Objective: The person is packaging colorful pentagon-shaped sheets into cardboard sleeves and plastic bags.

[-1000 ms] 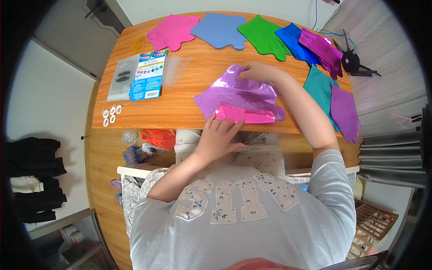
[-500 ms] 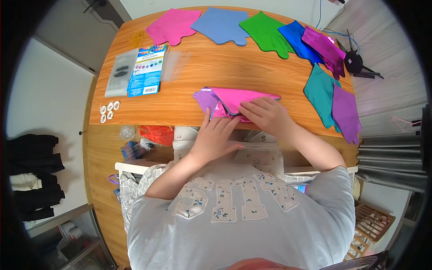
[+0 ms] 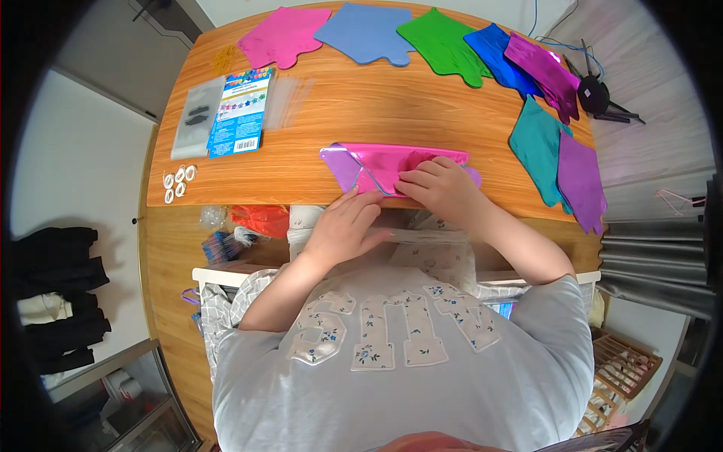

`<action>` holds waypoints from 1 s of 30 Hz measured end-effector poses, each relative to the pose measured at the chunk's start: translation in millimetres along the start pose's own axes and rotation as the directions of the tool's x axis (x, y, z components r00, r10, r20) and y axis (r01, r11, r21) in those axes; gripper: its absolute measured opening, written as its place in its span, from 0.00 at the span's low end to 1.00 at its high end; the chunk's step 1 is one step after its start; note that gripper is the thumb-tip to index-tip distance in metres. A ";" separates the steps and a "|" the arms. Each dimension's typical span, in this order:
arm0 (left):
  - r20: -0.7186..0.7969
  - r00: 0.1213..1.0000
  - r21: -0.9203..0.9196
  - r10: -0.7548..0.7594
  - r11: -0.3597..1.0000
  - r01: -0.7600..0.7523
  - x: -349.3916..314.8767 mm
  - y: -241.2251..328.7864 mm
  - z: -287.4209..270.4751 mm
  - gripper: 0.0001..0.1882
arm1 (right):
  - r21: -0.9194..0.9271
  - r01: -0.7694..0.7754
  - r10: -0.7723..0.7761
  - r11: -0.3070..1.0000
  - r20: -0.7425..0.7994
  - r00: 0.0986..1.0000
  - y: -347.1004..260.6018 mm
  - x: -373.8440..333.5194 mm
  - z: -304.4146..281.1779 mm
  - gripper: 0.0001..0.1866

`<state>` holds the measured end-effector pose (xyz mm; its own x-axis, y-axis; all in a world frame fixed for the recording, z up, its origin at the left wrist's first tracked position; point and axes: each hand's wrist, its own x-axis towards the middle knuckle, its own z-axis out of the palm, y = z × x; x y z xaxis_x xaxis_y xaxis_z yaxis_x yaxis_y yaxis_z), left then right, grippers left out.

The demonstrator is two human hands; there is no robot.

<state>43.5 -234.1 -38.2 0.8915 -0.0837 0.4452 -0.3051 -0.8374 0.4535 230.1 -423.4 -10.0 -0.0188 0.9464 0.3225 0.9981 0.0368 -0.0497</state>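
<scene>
A shiny pink foil balloon [image 3: 380, 160], flat and folded over, lies at the table's near edge. Under it a purple foil balloon [image 3: 340, 164] shows at the left end, and a bit more purple sticks out at the right. My right hand [image 3: 437, 185] lies on the pink foil, its fingertips pressing the layer down. At the lower left edge of the foil rests my left hand [image 3: 348, 226], fingers stretched and thumb apart. The undersides of both hands are hidden.
Flat foil balloons in pink [image 3: 279, 36], light blue [image 3: 365, 34], green [image 3: 440, 45], blue [image 3: 501, 60], magenta [image 3: 542, 71], teal [image 3: 536, 147] and purple [image 3: 580, 181] line the far and right edges. White ribbon rolls [image 3: 180, 175], clear bags [image 3: 194, 135] and a blue printed card [image 3: 239, 124] lie left.
The pink foil's raised flap now lies flatter, and more of its shiny face shows. My right hand has stayed over it; my left hand has shifted slightly left and down.
</scene>
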 end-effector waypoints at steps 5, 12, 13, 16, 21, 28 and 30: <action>0.015 0.998 0.012 0.066 0.998 -0.066 -0.7 -5.3 0.7 0.20 | -0.065 0.071 -0.070 0.995 0.012 0.997 2.9 0.9 2.8 0.18; 0.027 0.997 0.046 0.071 0.996 -0.072 -0.1 -4.9 1.5 0.18 | -0.085 0.105 -0.107 0.991 -0.018 0.994 9.0 -3.0 4.2 0.17; 0.029 0.997 0.050 0.066 0.996 -0.068 -0.4 -4.6 1.8 0.18 | -0.084 0.105 -0.108 0.991 -0.024 0.994 9.5 -3.6 4.5 0.17; 0.031 0.998 0.073 0.063 0.995 -0.065 -0.1 -3.4 2.7 0.18 | -0.082 0.106 -0.109 0.991 -0.035 0.993 10.3 -5.0 4.5 0.17; 0.038 0.997 0.132 0.073 0.988 -0.077 2.8 0.2 1.8 0.18 | -0.079 0.106 -0.112 0.991 -0.066 0.992 10.1 -7.1 4.1 0.17; 0.042 0.995 0.166 0.092 0.981 -0.098 8.3 2.8 0.8 0.18 | -0.068 0.087 -0.092 0.994 -0.081 0.992 10.3 -6.7 4.7 0.17; 0.046 0.995 0.165 0.093 0.981 -0.099 9.0 3.3 0.4 0.19 | -0.061 0.088 -0.093 0.994 -0.084 0.992 10.7 -6.7 5.3 0.17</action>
<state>50.6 -237.7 -33.0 0.8737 -0.1859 0.4495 -0.3327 -0.9024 0.2736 240.5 -427.7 -17.7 -0.1065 0.9083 0.4044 0.9943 0.1003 0.0366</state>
